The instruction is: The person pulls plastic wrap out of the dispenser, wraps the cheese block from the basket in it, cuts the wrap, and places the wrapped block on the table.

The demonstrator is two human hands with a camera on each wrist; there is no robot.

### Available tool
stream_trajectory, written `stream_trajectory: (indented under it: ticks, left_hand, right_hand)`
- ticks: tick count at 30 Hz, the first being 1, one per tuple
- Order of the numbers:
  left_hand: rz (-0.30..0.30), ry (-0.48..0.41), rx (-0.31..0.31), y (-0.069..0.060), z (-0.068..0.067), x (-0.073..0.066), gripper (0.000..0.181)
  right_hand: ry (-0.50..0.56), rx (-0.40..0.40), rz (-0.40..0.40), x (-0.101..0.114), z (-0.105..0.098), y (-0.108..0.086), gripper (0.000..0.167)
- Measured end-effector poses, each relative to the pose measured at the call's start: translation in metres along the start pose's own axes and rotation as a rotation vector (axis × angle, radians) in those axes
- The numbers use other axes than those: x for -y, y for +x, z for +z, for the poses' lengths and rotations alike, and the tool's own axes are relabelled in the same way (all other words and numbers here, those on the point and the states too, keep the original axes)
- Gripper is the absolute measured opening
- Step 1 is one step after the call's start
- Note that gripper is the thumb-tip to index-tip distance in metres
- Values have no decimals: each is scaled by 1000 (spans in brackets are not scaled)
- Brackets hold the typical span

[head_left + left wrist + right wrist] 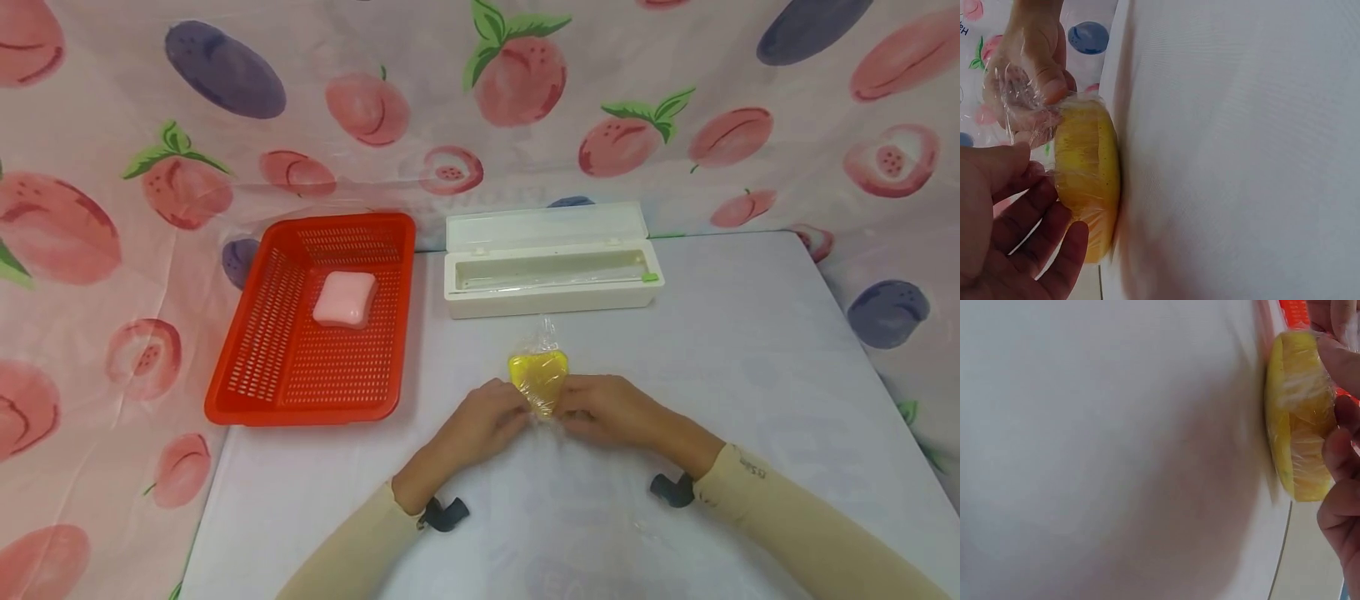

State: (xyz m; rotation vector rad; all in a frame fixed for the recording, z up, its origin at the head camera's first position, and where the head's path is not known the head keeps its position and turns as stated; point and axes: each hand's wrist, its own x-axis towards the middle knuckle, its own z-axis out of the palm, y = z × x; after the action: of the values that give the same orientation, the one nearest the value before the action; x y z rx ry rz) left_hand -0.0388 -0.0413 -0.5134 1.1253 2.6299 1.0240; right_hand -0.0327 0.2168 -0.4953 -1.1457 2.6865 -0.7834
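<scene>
A yellow, roughly triangular piece point(540, 379) with a speckled rim point(1109, 162) lies on the table, covered in cling film point(546, 337). Its exact kind cannot be told. At its left side, my left hand point(491, 421) pinches the film between thumb and forefinger, with the other fingers spread along the piece point(1082, 187). My right hand point(611, 408) is on the opposite side, its curled thumb and fingers pinching film at the edge. Loose film bunches above the piece near the right hand point(1035, 69) in the left wrist view.
Behind the hands stands a white cling film dispenser point(555, 302), lid raised, with a green slider point(650, 277). On the left, a red plastic basket point(307, 415) holds a pink rounded block point(345, 298). A fruit-print cloth point(300, 75) hangs behind the white table point(750, 333).
</scene>
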Motion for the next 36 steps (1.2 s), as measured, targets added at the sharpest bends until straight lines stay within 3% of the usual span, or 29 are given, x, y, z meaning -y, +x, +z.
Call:
stream_trajectory:
  ticks: [6,12,16,29,36]
  left_hand:
    - [-77,-70,-15,1,0,2,9]
    - [-161,-142,-14,4,3,3,8]
    - [-189,-156,-34,7,4,3,7]
    - [-277,-148,-66,19,3,-2,9]
    - [-353,-154,-71,26,4,-4,11]
  right_hand:
    - [102,12,41,-1,-3,5,12]
    - [214,59,195,-3,-4,11,10]
    - [265,41,254,-6,-2,14,5]
    - [242,-89,360,-4,1,20,7]
    - [280,-39,453,-4,-1,25,11]
